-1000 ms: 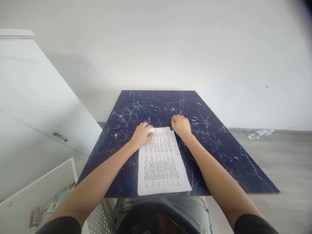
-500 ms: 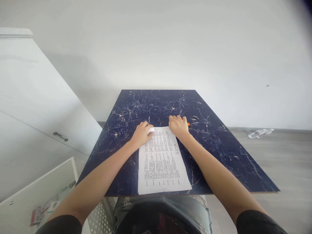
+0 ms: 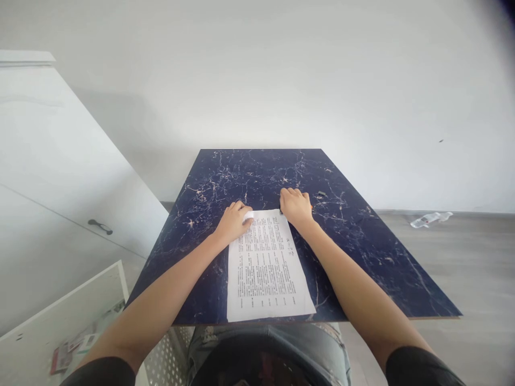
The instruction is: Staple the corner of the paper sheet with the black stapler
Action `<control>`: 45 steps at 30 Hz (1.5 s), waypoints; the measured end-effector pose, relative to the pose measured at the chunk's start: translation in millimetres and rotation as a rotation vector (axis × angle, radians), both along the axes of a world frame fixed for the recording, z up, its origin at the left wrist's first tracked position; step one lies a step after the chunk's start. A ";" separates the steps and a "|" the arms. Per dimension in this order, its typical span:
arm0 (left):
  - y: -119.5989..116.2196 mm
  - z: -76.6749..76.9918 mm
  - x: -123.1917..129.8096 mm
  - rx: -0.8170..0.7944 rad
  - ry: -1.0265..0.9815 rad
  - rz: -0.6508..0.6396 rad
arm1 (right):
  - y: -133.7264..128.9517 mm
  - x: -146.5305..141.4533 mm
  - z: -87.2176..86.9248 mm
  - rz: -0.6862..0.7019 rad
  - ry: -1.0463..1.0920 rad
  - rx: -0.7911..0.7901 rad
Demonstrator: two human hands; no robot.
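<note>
A printed sheet of paper [image 3: 265, 268] lies lengthwise on the dark blue marbled table, its near end at the table's front edge. At its upper left corner my left hand [image 3: 235, 221] is closed, with the corner turned up white between thumb and fingers. By the upper right corner, my right hand [image 3: 295, 207] is curled round a small object that it mostly hides. Only a dark end by the paper and a bit of orange on the far side show, so its kind is unclear. Beyond this hand lies a small dark piece [image 3: 322, 193].
The blue marbled table [image 3: 249, 166] stands against a white wall. A white cabinet [image 3: 80, 161] is on the left, with an open white bin or drawer [image 3: 116, 279] holding packets below it. A clear plastic item [image 3: 430, 219] lies on the floor at right.
My right hand has shifted slightly; less orange shows beside it and a dark end now appears at the paper's corner. My left hand and the paper stay nearly the same.
</note>
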State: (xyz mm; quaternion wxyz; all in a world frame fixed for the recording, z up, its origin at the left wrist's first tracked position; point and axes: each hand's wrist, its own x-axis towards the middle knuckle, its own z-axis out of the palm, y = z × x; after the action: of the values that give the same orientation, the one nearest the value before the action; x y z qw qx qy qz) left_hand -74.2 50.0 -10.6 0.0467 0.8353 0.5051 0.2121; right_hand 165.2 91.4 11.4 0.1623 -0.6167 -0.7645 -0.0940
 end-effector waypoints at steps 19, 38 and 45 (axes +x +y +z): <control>-0.4 0.6 0.1 -0.015 0.005 0.002 | 14.4 94.3 8.4 0.455 0.254 -0.270; -0.8 1.0 -3.7 -0.032 0.074 -0.046 | -34.2 -0.9 21.3 0.653 0.493 -0.205; -2.2 2.8 -3.7 -0.039 0.068 -0.071 | -30.8 -0.7 13.0 0.646 0.444 -0.259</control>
State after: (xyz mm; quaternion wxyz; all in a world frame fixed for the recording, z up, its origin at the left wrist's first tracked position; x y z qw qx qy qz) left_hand -77.9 47.8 -7.8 0.0534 0.8584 0.4804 0.1720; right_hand 164.5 60.5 24.4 0.2655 -0.3656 -0.8707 0.1941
